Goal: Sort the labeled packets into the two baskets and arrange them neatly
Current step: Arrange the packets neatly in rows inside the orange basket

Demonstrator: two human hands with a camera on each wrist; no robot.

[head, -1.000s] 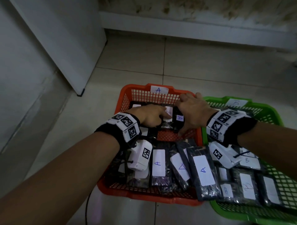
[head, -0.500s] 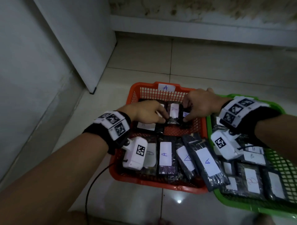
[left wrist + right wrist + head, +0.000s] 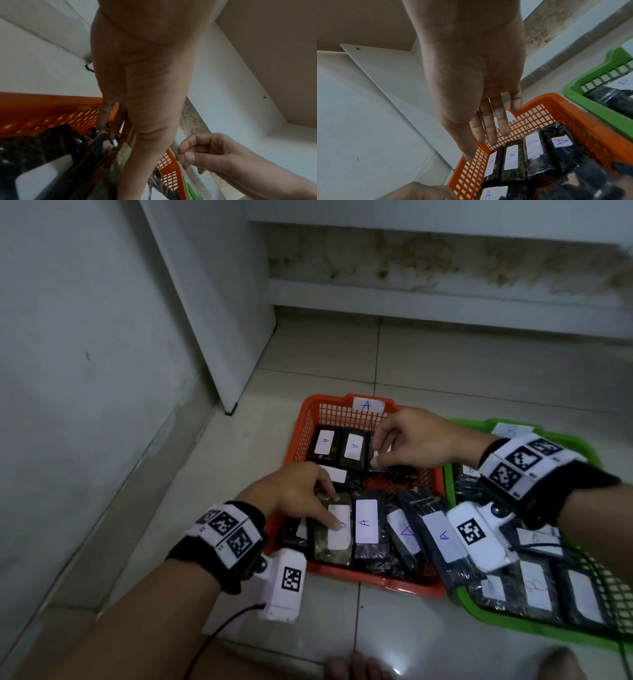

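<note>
An orange basket [image 3: 301, 436] tagged A holds dark packets with white A labels: a back row [image 3: 354, 446] and a looser front row [image 3: 366, 522]. My left hand [image 3: 334, 508] pinches the top edge of the front-left packet [image 3: 339, 542], thumb on its label. In the left wrist view my fingers [image 3: 109, 129] grip that packet [image 3: 102, 155]. My right hand [image 3: 376, 454] hovers over the right end of the back row with nothing in it. In the right wrist view its fingers [image 3: 488, 132] hang straight above the A packets [image 3: 511, 157].
A green basket [image 3: 513, 625] with B-labelled packets [image 3: 537, 587] touches the orange one on the right. A white panel [image 3: 212, 320] and a wall close in at the left, a stained wall at the back. A cable [image 3: 222, 628] trails by my left wrist. Toes [image 3: 352, 666] show at the bottom.
My left hand has pulled back from the back row to the front-left packet and taken hold of it. My right hand has lifted off the back-row packets. The view has tilted up.
</note>
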